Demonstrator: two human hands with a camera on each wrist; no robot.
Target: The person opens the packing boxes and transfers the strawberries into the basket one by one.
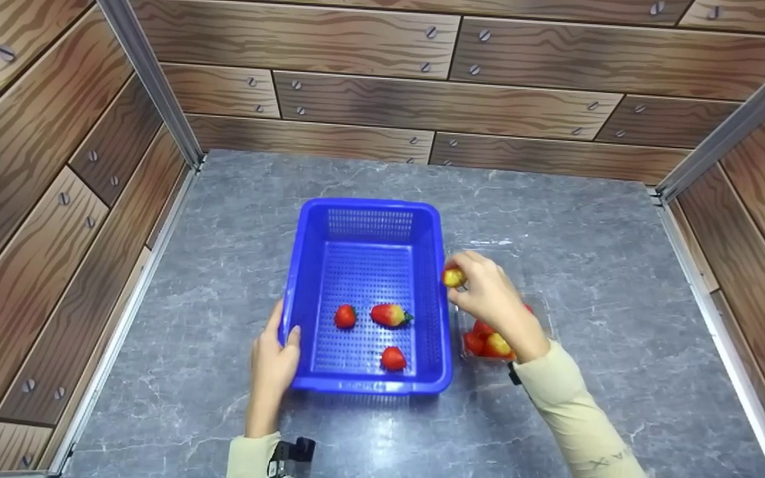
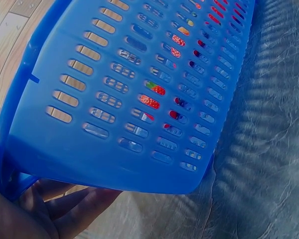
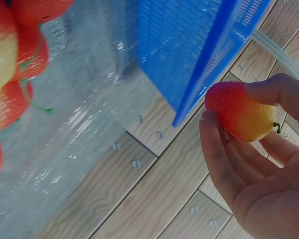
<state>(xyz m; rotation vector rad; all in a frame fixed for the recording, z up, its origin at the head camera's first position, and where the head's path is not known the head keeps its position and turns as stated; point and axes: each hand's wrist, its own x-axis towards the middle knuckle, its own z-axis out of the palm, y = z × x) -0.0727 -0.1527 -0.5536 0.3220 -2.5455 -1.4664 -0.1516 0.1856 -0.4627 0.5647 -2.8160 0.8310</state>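
Right hand (image 1: 485, 292) pinches a fruit (image 1: 453, 277) at the basket's (image 1: 369, 386) right edge

The fruit, red at one end and yellow at the other, with a short dark stem, is held beside the basket's right rim, roughly midway along that edge. Whether it touches the rim, I cannot tell. The right hand's thumb and fingers are curled about it, parted only by the fruit's width.

The left hand (image 1: 273, 362) grips the basket's left rim toward the near-left corner, thumb over the edge, the other fingers bent outside and below it.

Three berries lie apart on the basket floor: a round red one (image 1: 345, 317) toward the left edge, a longer red-and-yellow one (image 1: 388, 315) toward the right edge, and another red one (image 1: 393, 359) toward the near-right corner.

Off the basket's right edge, partly under the right forearm, a clear tray (image 3: 79, 117) holds more red and yellow fruit.

The basket stands on a grey table (image 1: 223, 252), well apart from its left edge. Wood-print walls (image 1: 369, 99) rise along the left, far and right edges.
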